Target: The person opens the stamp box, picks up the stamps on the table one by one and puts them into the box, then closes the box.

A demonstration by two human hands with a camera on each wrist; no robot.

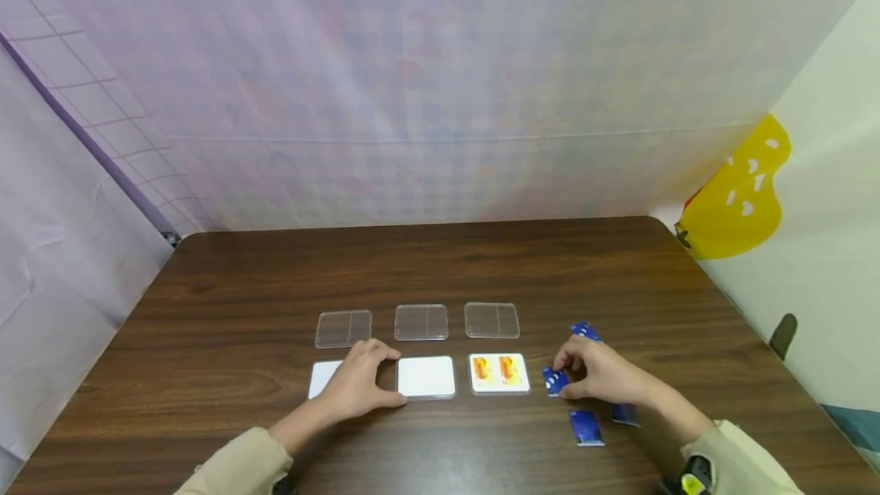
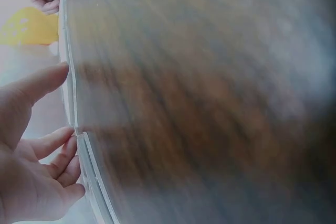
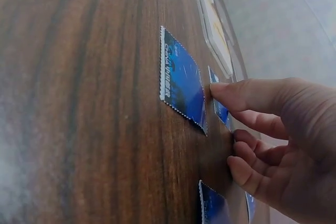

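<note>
Blue packet (image 1: 553, 382), its right edge partly hidden by the right hand (image 1: 605, 375)

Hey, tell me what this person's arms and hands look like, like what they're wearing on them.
The left hand and right hand are bare, with no gloves. Both sleeves are light beige. A black device with a round yellow marking is worn on the right; on the left, only a dark edge of something shows.
</note>
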